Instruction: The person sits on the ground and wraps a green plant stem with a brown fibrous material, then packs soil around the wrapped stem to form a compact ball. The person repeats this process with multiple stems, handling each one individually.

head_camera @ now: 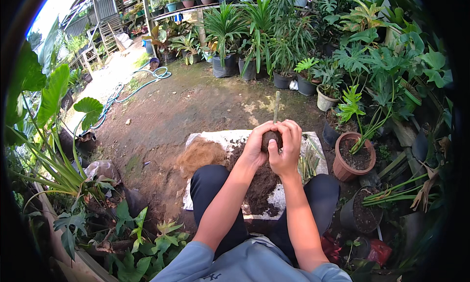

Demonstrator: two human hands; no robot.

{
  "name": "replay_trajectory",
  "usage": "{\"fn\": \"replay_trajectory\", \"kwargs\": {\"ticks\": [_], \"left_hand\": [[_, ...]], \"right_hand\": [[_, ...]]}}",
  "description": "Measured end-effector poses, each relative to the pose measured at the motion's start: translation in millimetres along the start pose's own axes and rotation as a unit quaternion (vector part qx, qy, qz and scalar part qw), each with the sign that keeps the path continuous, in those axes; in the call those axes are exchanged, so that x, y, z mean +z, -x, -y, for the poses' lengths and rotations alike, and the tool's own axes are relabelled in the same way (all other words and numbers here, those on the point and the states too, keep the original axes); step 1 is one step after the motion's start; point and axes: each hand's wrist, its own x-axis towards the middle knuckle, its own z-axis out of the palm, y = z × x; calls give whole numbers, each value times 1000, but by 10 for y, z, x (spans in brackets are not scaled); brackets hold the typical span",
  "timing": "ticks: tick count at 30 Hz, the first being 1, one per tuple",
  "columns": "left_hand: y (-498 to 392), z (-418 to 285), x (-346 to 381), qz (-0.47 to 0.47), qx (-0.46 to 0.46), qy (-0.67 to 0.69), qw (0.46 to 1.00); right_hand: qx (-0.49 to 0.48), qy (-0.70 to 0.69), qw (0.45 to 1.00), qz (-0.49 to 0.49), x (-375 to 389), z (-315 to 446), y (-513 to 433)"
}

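Note:
Both my hands are cupped around a dark ball of soil (271, 142), with a green plant cutting (277, 106) standing up out of its top. My left hand (256, 142) presses on its left side, and my right hand (287, 144) wraps the right side with the thumb across the front. Below them a white sheet (279, 199) lies on the ground and carries a heap of loose dark soil (260, 188). A tangle of brown fibre (202, 155) rests at the sheet's left. Several cut stems (309, 159) lie on its right, partly behind my right hand.
A terracotta-coloured pot (349, 168) with a plant stands to the right, near a tipped black pot (358, 212). Potted plants (224, 63) line the far side. A blue hose (121, 95) winds over the ground at the far left. Large-leaved plants (69, 164) crowd the left.

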Motion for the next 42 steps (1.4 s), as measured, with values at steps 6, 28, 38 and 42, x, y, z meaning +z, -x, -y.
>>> {"fn": "replay_trajectory", "kwargs": {"ticks": [6,28,38,42], "left_hand": [[43,17,24,-17,-29,-15,999],[129,-135,-228,28,-23,73,997],[258,47,603,-50,197,466,861],[213,-112,42,37,18,131,991]], "right_hand": [[23,46,999,-13,95,-105,3],[3,0,992,125,98,158,-241],[-17,-72,995,73,389,115,-42],[-4,-57,996,73,403,104,30]]}}
